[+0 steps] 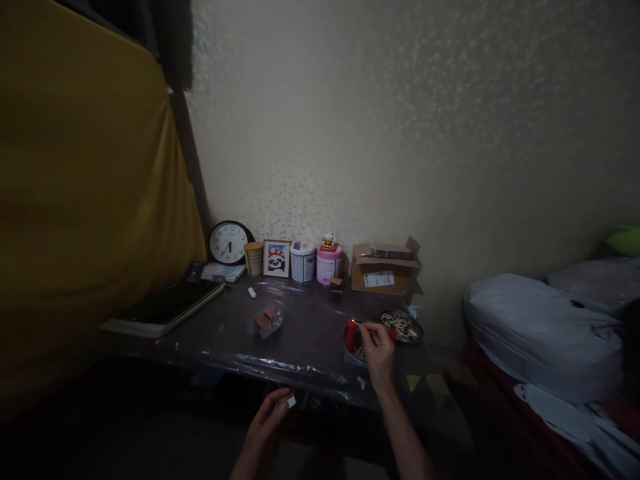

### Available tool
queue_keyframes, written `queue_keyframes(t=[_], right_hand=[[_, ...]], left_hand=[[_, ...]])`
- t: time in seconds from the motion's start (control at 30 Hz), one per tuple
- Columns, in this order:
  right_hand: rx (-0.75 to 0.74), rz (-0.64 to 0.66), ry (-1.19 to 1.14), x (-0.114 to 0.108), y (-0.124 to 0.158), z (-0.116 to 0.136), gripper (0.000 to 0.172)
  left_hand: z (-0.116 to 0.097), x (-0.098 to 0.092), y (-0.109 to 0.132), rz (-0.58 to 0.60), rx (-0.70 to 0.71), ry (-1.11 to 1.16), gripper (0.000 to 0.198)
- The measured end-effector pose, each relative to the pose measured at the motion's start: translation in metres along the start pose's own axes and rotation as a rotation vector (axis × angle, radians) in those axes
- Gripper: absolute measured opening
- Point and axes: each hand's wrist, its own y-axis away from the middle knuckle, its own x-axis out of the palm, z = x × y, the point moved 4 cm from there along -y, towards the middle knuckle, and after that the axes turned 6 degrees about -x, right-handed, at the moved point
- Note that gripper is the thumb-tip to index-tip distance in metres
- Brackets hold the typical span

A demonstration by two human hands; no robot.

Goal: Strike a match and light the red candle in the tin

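Observation:
My right hand (377,347) reaches over a red-rimmed bowl (351,333) near the table's right front edge, its fingers pinched on a thin stick-like item that I cannot name. Right of it lies a dark round dish with pale patterned contents (406,327). My left hand (270,417) is low in front of the table edge, fingers closed on a small white piece (291,401). A small stack of brownish boxes in clear wrap (269,321) sits on the dark table (225,333), left of both hands.
Along the wall stand a round clock (229,243), a framed panda picture (277,258), a white tin (303,261), a pink tin with a figurine (329,261) and an open cardboard box (384,269). A closed laptop (167,305) lies left. Grey bundles (540,333) fill the right; yellow cloth (85,200) hangs left.

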Motion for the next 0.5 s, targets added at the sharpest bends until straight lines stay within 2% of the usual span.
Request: queue_keyframes(t=[0.5], right_hand=[[0.008, 0.004, -0.012, 0.0009, 0.0012, 0.0008, 0.025]], left_hand=[[0.0018, -0.0016, -0.003, 0.002, 0.01, -0.013, 0.039]])
